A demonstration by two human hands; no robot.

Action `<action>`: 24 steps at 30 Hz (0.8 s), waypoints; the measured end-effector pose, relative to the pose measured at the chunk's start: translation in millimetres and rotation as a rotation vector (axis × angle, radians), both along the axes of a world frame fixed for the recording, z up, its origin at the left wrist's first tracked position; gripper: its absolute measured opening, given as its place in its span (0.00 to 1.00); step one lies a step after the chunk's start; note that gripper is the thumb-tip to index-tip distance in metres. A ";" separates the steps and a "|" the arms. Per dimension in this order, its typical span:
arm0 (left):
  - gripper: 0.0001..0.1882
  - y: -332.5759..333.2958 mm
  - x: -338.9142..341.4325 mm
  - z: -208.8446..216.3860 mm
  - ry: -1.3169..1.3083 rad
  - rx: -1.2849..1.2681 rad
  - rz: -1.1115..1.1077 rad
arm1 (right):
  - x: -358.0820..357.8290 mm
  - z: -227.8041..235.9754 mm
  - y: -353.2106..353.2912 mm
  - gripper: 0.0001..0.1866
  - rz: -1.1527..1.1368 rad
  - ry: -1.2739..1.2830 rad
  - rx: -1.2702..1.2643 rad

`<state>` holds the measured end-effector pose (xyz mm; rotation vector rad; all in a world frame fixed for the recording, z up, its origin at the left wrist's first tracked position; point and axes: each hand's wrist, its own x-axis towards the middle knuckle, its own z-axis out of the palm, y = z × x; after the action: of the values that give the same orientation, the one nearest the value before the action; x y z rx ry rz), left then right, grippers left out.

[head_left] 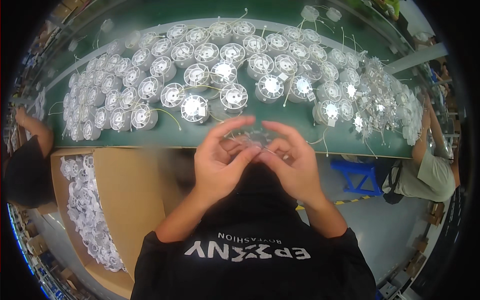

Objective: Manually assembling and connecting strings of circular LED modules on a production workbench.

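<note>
In front of my chest, just off the table's near edge, both hands come together at the fingertips. My left hand (pixel 218 159) and my right hand (pixel 291 161) are closed in a pinch on a small shiny part (pixel 256 136). Blur and my fingers hide its exact shape. Thin pale pieces stick out of it beside my thumbs. Nearest beyond my hands stand round white housings with spoked tops, among them one housing (pixel 233 97) and another with a bright silver star-shaped plate (pixel 194 108) on top.
Rows of similar housings (pixel 142 116) with thin wires cover the green table (pixel 280 122). Silver star-shaped plates with wires lie heaped (pixel 377 92) at the right. A cardboard box (pixel 127 195) of white parts stands lower left, a blue stool (pixel 356 176) at right. Other people (pixel 425 170) work at both sides.
</note>
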<state>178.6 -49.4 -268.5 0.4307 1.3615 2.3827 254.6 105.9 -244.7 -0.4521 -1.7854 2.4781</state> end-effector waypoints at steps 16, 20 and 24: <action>0.35 -41.3 -16.0 -22.6 -0.623 0.449 -0.389 | 10.4 -17.0 0.5 0.05 0.057 -0.031 0.266; 0.32 -39.9 -17.4 -16.0 -0.674 0.478 -0.299 | 16.5 -16.7 -1.2 0.04 0.006 -0.056 0.144; 0.29 -40.2 -14.9 -19.4 -0.604 0.313 -0.261 | 28.2 -15.5 10.1 0.07 0.048 -0.077 0.101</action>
<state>163.7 -89.5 -287.9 -0.0445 0.6291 2.2405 282.8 115.9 -260.2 -0.5111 -1.9618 2.4184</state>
